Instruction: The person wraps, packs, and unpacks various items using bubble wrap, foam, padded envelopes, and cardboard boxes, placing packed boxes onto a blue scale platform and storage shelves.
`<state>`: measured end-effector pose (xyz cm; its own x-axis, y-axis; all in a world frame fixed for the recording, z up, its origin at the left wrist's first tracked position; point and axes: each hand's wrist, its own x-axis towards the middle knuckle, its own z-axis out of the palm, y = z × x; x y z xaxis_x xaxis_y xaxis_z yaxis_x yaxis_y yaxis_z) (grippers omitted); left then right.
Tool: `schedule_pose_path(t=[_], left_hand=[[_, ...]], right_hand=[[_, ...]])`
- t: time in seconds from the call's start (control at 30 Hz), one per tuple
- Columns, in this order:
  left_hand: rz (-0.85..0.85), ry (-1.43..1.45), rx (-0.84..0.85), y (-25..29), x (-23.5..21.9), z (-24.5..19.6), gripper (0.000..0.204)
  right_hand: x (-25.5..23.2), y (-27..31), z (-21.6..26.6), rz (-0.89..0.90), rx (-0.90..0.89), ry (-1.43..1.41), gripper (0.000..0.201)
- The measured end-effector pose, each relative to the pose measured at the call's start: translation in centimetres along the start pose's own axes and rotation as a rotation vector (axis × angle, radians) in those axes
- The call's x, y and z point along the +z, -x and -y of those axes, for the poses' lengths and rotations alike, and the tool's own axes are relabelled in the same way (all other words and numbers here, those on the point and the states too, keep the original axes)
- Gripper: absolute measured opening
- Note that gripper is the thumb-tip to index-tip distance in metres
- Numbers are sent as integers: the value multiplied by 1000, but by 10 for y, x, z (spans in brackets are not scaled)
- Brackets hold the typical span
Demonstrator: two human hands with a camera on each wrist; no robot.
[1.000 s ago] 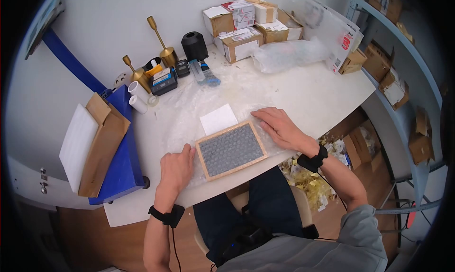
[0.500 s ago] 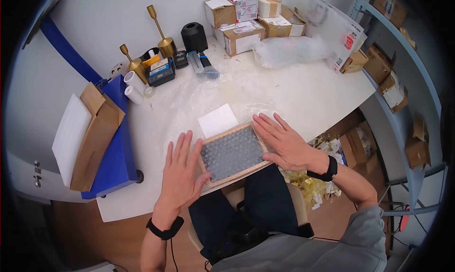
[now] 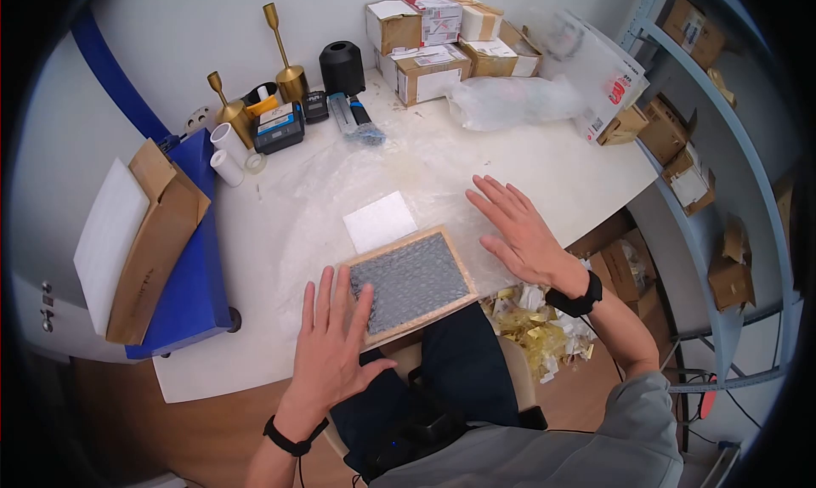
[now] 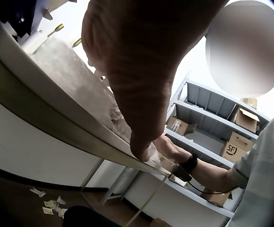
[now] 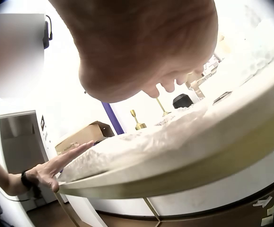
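Note:
A wooden-edged rectangular frame (image 3: 408, 286) with a grey face under bubble wrap lies at the table's near edge. Straight and spread, the fingers of my left hand (image 3: 327, 356) reach over its left side in the head view. My right hand (image 3: 529, 243) is off to the right of the frame, fingers extended and holding nothing. Behind the frame lies a white card (image 3: 380, 221), on clear plastic wrap (image 3: 297, 207) spread over the table. The wrist views show mostly the undersides of my hands, with the frame not distinguishable there.
Gold candlesticks (image 3: 231, 114), a black label printer (image 3: 279, 129) and white rolls (image 3: 227, 167) stand at the back left. An open carton (image 3: 161, 250) leans on a blue stand. Stacked boxes (image 3: 432, 73) and a plastic-wrapped bundle (image 3: 514, 103) occupy the back right; shelving (image 3: 722, 148) is beyond.
Both hands have gone from curled at the frame's sides to straight, spread fingers. The right hand has come away to the right; the left now overlaps the frame's left side in view.

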<state>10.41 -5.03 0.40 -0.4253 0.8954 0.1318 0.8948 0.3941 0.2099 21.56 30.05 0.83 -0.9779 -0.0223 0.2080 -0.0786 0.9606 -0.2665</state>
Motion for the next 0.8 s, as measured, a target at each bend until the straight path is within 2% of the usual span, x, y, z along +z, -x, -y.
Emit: schedule_pose_path(t=[0.03, 0.07, 0.13, 0.17, 0.23, 0.37, 0.47, 0.53, 0.67, 0.73, 0.77, 0.8], left_hand=[[9, -12, 29, -11, 1, -7, 117], [16, -24, 57, -18, 3, -11, 112], [-19, -2, 49, -24, 18, -10, 105], [-46, 20, 36, -25, 22, -10, 99], [-62, 53, 32, -24, 23, -9, 95], [-75, 106, 35, -17, 20, -8, 89], [-65, 101, 54, -12, 20, -6, 86], [-55, 89, 61, -11, 19, -5, 86], [-24, 53, 79, -10, 17, -6, 87], [-38, 54, 80, -11, 18, -4, 88], [-44, 60, 87, -10, 19, -5, 88], [-43, 57, 74, -10, 19, -6, 88]], right_hand=[[6, -12, -6, -104, 114, -51, 73], [14, -23, -16, -110, 113, -45, 73], [25, -47, -35, -144, 477, -55, 60], [21, -58, -37, -146, 470, -51, 60], [16, -78, -39, -20, 665, -80, 49], [35, -90, -63, 17, 525, -196, 45], [38, -84, -68, -81, 557, -272, 35], [38, -79, -65, -230, 579, -278, 28], [27, -69, -43, -202, 633, -292, 23], [22, -68, -32, -497, 409, -1, 23], [13, -75, -21, -492, 397, -7, 23], [5, -84, -7, -445, 283, -91, 24]])
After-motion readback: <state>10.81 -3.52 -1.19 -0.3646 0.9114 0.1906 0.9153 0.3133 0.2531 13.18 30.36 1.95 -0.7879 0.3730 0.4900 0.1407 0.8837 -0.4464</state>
